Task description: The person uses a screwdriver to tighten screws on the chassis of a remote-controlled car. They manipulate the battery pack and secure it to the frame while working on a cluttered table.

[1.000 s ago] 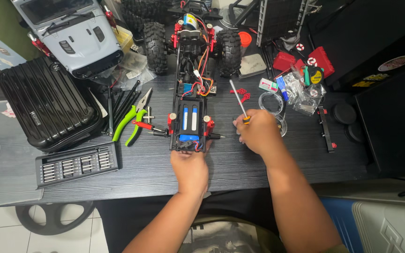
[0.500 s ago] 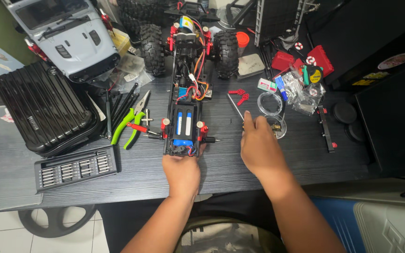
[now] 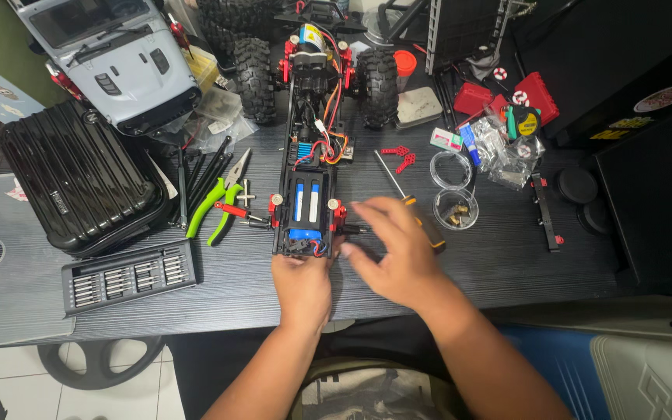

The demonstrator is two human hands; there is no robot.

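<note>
hands at the near end of the model truck chassis

your left hand (image 3: 302,281) clasps the near end of the rc truck chassis (image 3: 308,159), fingers wrapped on its rear edge below the blue battery pack (image 3: 306,204). the chassis lies lengthwise near the middle of the dark desk (image 3: 507,257), its knobby front wheels (image 3: 254,70) toward the far edge. your right hand (image 3: 394,253) hovers just right of the chassis's near end with fingers spread and loose, grasping nothing; it partly covers the yellow-handled screwdriver (image 3: 398,191), which lies flat on the desk with its shaft pointing to the far edge. you cannot tell whether the palm touches the handle.

just right of the screwdriver sit two small clear round cups (image 3: 454,207), the nearer one holding brass bits. left of the chassis lie green-handled pliers (image 3: 210,204). a black ribbed case (image 3: 79,183) sits toward the left edge, a bit tray (image 3: 127,274) by the near edge, and a grey truck body shell (image 3: 114,54) at the far left corner.
</note>
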